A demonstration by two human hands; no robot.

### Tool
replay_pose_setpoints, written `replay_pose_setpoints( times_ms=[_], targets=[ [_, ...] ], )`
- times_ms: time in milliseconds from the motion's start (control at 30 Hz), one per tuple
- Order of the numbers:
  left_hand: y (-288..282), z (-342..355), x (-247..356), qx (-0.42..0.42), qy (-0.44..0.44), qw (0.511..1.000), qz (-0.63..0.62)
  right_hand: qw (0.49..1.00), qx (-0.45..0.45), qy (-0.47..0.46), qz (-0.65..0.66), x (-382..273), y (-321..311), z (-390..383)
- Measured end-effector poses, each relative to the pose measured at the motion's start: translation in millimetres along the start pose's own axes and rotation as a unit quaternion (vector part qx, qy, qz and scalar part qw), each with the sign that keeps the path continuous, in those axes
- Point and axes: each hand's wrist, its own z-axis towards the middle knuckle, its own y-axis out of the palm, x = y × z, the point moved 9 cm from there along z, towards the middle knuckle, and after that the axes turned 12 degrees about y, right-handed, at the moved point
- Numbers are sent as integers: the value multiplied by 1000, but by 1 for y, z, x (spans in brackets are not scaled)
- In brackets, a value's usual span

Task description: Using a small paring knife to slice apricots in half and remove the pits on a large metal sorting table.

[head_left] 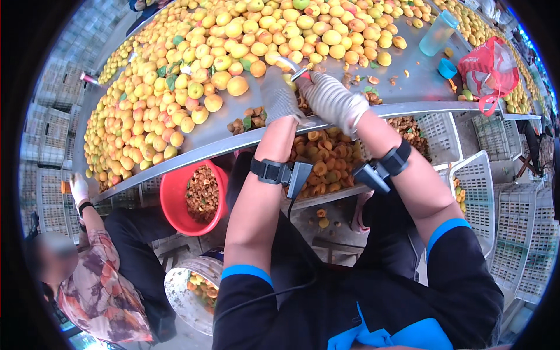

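My left hand [277, 94], in a grey knit glove, is closed on an apricot [289, 80], mostly hidden by the fingers. My right hand [333, 100], in a whitish ribbed glove, grips a curved-blade knife [300, 73] with a reddish handle. The blade is right beside the apricot. Both hands are over the near edge of the metal table [233, 119]. A large heap of yellow-orange apricots [233, 46] lies beyond them. Brown pits [248, 121] and scraps lie next to my left hand.
Below the table edge stands a crate of halved apricots [326, 157]. To the left are a red bucket [169, 198] of pits and a white bucket [181, 291]. A co-worker [105, 280] sits there. A bottle [437, 35], blue cup [447, 68] and red bag [490, 70] stand at right.
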Motion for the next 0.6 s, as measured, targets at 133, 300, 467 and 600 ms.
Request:
replay_pose_setpoints(
  times_ms=[133, 300, 467, 600],
  targets=[
    [8, -17, -16, 11, -217, 943, -253, 780, -413, 84, 463, -1, 31, -22],
    [9, -24, -2, 24, -262, 890, -372, 812, -230, 107, 525, 8, 21, -19],
    [9, -27, -1, 30, -265, 879, -395, 935, -113, 94, 323, 12, 14, -26],
    [9, -27, -3, 34, -264, 877, -400, 991, 74, -6, 114, -1, 6, -24]
  ],
)
